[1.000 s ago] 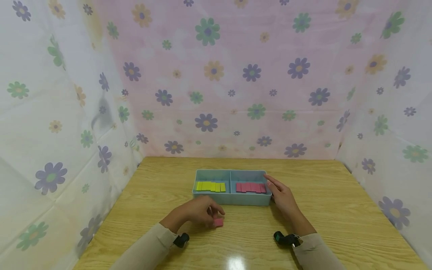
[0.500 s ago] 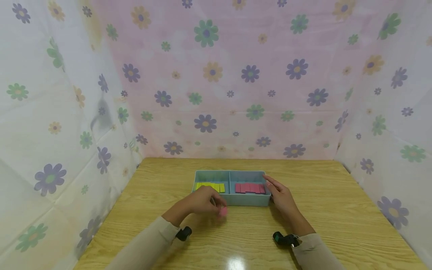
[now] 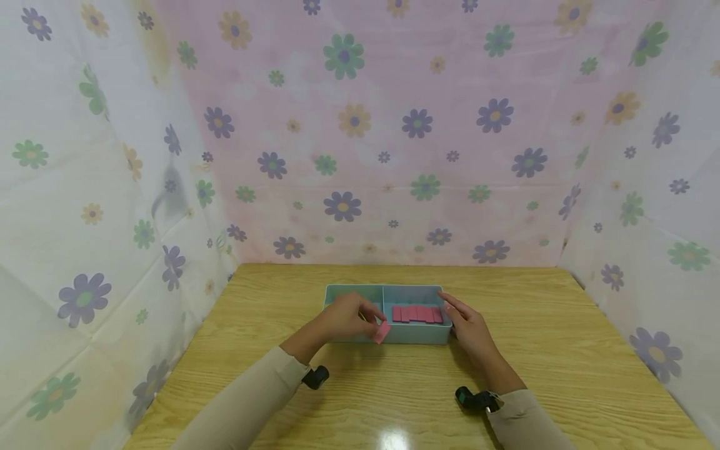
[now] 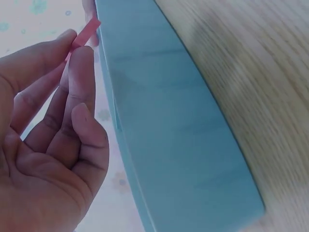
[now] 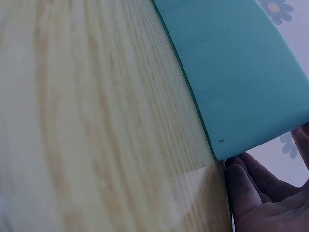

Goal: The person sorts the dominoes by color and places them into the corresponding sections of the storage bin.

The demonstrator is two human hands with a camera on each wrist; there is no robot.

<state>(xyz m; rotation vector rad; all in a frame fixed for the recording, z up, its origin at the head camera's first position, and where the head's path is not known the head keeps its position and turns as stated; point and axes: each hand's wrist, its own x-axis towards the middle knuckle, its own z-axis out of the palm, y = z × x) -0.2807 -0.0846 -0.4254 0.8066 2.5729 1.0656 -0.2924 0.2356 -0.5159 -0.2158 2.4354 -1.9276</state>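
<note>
My left hand [image 3: 350,314] pinches a small flat pink tile [image 3: 382,332] between thumb and fingertips, in front of the box's middle. The left wrist view shows this pink tile [image 4: 87,33] edge-on, beside the rim of the pale blue box [image 4: 159,106]. The two-compartment box [image 3: 416,336] has a row of several pink tiles [image 3: 417,314] in its right compartment. My left hand covers most of the left compartment, hiding what lies there. At the box's right end, my right hand [image 3: 472,328] rests against the wall with fingers extended; in the right wrist view its fingertips touch the lower corner.
A wooden table [image 3: 394,387] carries the box near its middle. A flowered cloth [image 3: 360,156] hangs behind and along both sides. Small black cameras sit at both wrists, the left camera [image 3: 316,377] and the right camera [image 3: 475,399].
The left hand has picked the pink tile off the table and carried it up and to the right, to the box's front wall. The right hand stays at the box's end.
</note>
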